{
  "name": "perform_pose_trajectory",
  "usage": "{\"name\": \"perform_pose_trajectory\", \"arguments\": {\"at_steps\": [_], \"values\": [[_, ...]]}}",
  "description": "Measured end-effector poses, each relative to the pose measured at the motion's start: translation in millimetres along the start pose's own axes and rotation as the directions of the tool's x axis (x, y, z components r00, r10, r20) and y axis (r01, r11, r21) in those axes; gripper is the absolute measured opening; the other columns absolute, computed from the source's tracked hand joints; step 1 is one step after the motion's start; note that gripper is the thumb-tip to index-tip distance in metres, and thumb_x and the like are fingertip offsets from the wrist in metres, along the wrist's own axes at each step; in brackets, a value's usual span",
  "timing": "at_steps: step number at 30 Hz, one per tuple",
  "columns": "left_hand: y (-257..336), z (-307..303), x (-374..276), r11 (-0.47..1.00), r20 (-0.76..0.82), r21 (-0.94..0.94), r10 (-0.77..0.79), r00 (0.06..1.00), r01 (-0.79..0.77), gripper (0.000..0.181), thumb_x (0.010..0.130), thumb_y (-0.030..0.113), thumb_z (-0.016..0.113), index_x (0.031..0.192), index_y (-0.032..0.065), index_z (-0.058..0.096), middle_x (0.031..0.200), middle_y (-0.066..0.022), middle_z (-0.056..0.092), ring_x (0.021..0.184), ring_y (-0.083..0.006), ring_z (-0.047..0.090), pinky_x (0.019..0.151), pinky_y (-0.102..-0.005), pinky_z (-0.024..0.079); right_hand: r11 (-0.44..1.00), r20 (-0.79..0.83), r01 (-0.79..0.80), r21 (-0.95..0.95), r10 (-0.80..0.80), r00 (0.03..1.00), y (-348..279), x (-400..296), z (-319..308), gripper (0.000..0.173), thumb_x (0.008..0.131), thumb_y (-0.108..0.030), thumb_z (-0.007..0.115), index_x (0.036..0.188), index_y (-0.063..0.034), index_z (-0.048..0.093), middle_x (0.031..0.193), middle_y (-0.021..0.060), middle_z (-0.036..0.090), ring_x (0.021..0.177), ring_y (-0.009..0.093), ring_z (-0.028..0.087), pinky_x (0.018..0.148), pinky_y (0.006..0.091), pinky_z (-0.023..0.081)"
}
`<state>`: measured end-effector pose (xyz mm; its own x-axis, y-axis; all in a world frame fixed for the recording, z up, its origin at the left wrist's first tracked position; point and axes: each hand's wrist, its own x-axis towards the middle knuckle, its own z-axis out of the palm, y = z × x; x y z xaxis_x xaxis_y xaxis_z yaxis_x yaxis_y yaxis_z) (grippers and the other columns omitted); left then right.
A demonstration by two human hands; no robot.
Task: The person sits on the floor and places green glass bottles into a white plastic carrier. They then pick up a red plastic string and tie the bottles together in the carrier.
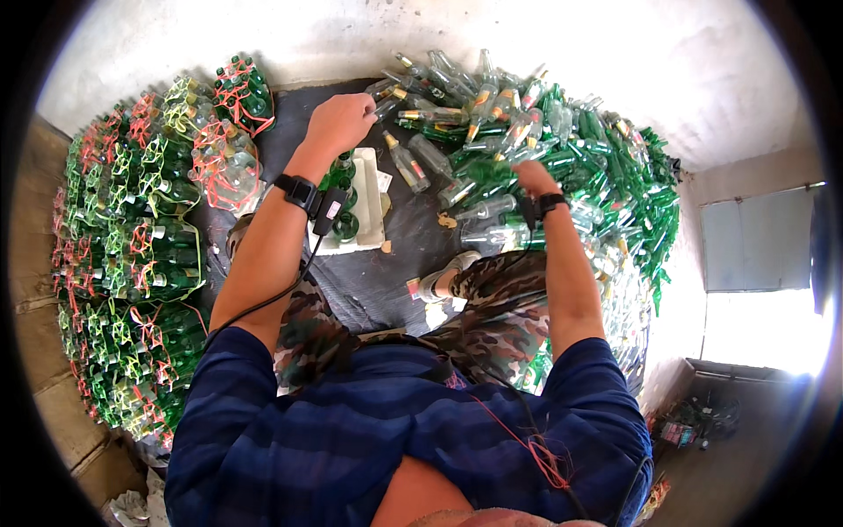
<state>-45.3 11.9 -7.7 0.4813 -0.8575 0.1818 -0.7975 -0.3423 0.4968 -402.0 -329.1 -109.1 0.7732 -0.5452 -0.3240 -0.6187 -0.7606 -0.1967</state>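
Observation:
My left hand [339,122], fingers curled, is above the black floor sheet at the left edge of the loose bottle pile. A clear glass bottle [387,108] lies right at its fingertips; whether they grip it I cannot tell. Over the middle of the pile, my right hand [535,178] is closed on the end of a green glass bottle [489,172], which looks blurred. Below my left hand stands a white foam box [369,197] with several green bottles [346,226] upright in it, partly hidden by my forearm. A labelled clear bottle [406,162] lies between box and pile.
Bundles of bottles tied with red and yellow-green strings [151,257] are stacked at the left. One tied green bundle [244,95] stands by the wall. Loose green and clear bottles [593,165] are heaped at the right. My shoe [444,277] rests on the sheet, near paper scraps.

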Motion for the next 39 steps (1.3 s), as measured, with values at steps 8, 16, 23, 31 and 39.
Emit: {"name": "perform_pose_trajectory", "arguments": {"at_steps": [8, 16, 23, 31, 39], "values": [[-10, -9, 9, 0.991, -0.23, -0.118, 0.041, 0.972, -0.069, 0.021, 0.093, 0.022, 0.067, 0.109, 0.0091, 0.072, 0.099, -0.0144, 0.074, 0.087, -0.0327, 0.071, 0.077, -0.0396, 0.056, 0.375, -0.089, -0.061, 0.925, 0.371, 0.924, -142, -29, -76, 0.029, 0.099, -0.037, 0.056, 0.103, -0.0091, 0.06, 0.07, -0.0036, 0.045, 0.052, 0.007, 0.037, 0.044, 0.0247, 0.032], [0, -19, 4, 0.981, -0.434, -0.114, 0.091, 0.896, -0.155, 0.017, 0.091, 0.017, 0.067, 0.106, 0.0142, 0.074, 0.103, -0.0093, 0.073, 0.089, -0.032, 0.071, 0.079, -0.0394, 0.058, 0.116, -0.133, 0.115, 0.987, 0.163, 0.978, -231, -6, -83, 0.034, 0.102, -0.031, 0.055, 0.124, -0.0064, 0.061, 0.073, -0.0036, 0.047, 0.058, 0.005, 0.042, 0.046, 0.0224, 0.035], [36, -15, -5, 0.869, -0.246, 0.266, 0.48, 0.842, -0.417, 0.054, 0.076, 0.004, 0.076, 0.128, 0.0117, 0.064, 0.136, -0.0071, 0.062, 0.128, -0.0328, 0.055, 0.103, -0.0445, 0.045, 0.772, -0.648, 0.601, 0.206, -0.353, 0.675, -292, 16, -56, 0.03, 0.083, -0.007, 0.06, 0.112, -0.0011, 0.064, 0.111, 0.0218, 0.066, 0.106, 0.041, 0.063, 0.089, 0.0454, 0.053], [31, -17, 1, 0.842, -0.243, 0.285, 0.525, 0.816, -0.458, 0.049, 0.079, 0.008, 0.073, 0.127, 0.0069, 0.06, 0.128, -0.0103, 0.065, 0.124, -0.0309, 0.058, 0.106, -0.0462, 0.04, 0.331, -0.537, 0.505, 0.797, 0.006, 0.844, -325, 18, -51, 0.04, 0.096, -0.032, 0.055, 0.104, 0.0066, 0.065, 0.106, 0.0288, 0.066, 0.1, 0.04, 0.067, 0.088, 0.0429, 0.052], [-41, -45, 13, 0.996, -0.419, 0.029, -0.068, 0.905, 0.088, 0.047, 0.09, 0.026, 0.076, 0.13, 0.0066, 0.062, 0.099, -0.0174, 0.073, 0.084, -0.031, 0.07, 0.077, -0.0417, 0.054, 0.552, -0.665, 0.581, 0.598, -0.062, 0.744, -317, 15, -50, 0.032, 0.092, -0.027, 0.067, 0.114, -0.0045, 0.067, 0.086, 0.0148, 0.069, 0.076, 0.024, 0.068, 0.073, 0.0365, 0.055]]}}
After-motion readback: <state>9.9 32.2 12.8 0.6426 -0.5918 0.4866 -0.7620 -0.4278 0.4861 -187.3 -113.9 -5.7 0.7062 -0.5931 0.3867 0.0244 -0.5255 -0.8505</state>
